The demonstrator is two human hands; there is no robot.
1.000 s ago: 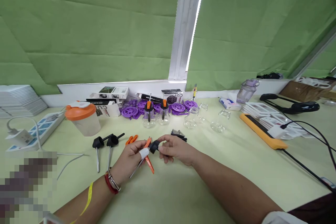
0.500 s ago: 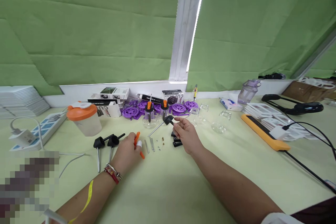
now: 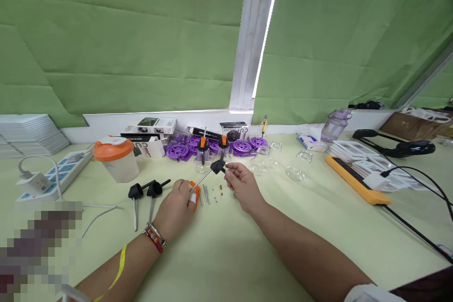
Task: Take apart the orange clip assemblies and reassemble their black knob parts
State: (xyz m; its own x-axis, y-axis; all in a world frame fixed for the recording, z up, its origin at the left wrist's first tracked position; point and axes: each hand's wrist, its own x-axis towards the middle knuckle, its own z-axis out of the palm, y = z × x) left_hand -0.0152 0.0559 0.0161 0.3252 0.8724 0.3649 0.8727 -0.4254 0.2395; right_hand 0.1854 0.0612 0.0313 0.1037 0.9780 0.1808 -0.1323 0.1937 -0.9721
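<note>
pinched in our right hand (image 3: 242, 184) is a black-capped metal pin (image 3: 212, 171), our left hand (image 3: 179, 200) clasps an orange plastic piece (image 3: 195, 193); two finished pins (image 3: 143, 196) lie aside, loose metal rods (image 3: 205, 194) remain.

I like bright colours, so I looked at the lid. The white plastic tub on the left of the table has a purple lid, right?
Not quite. The head view shows the white plastic tub on the left of the pale green table has an orange lid, not a purple one. The purple things are the round plastic wheels lying further back by the window.
</note>
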